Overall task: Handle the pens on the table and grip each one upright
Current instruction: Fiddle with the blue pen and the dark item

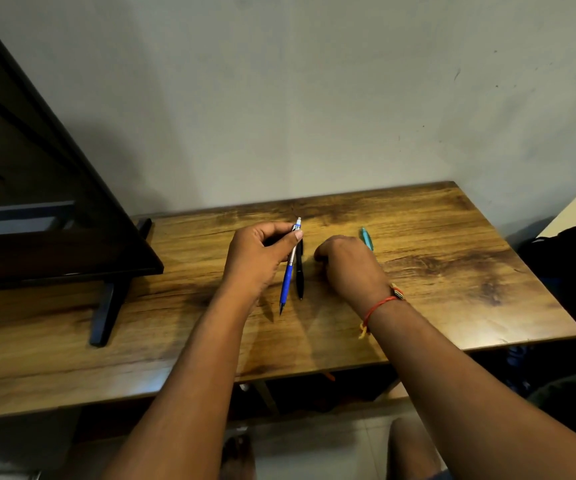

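two bare forearms reach up from the lower edge toward the middle of the wooden desk (452, 271), one on each side of the black pen (300, 275), which lies flat on the desk with its tip toward the person.

just left of the black pen, the left hand (255, 261) pinches the blue pen (288, 278) by its silver upper half, thumb on the near side and curled fingers behind it. the blue pen stands close to upright, leaning a little, white cap end up and dark tip down; whether the tip touches the desk cannot be told. its barrel crosses in front of the black pen's upper end.

just right of the black pen, the right hand (345, 265) rests on the desk with its back to the camera and its fingers curled under; whether it holds anything cannot be told. a red thread bracelet (378, 306) circles that wrist.

further right of the black pen, beyond the right hand's knuckles, a teal pen (366, 237) pokes out, mostly hidden by the hand.

well to the left of the black pen a dark monitor (37, 202) stands on the desk on black feet. behind the black pen, past the far edge of the desk, rises a pale wall (314, 98).
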